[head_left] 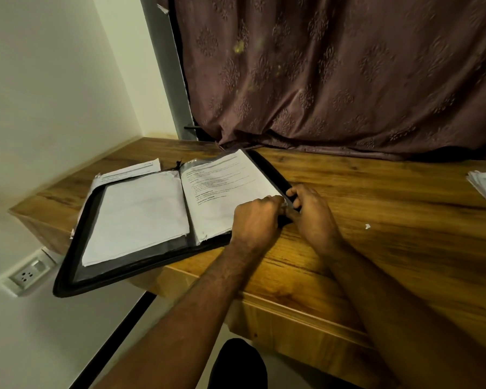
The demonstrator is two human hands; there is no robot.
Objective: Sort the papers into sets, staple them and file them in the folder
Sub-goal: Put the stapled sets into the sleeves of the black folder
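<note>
Papers are lying in the open folder at the desk's left end, and I am pinching their right edge with my left hand while my right hand is gripping the folder's rim beside it. I am thinking it best to keep the edges squared and ease the sheets in flat, so nothing creases.

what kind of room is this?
Likely a home study corner: a wooden desk built against the wall, a patterned curtain behind it, and a wall socket under the desk's end.
</note>
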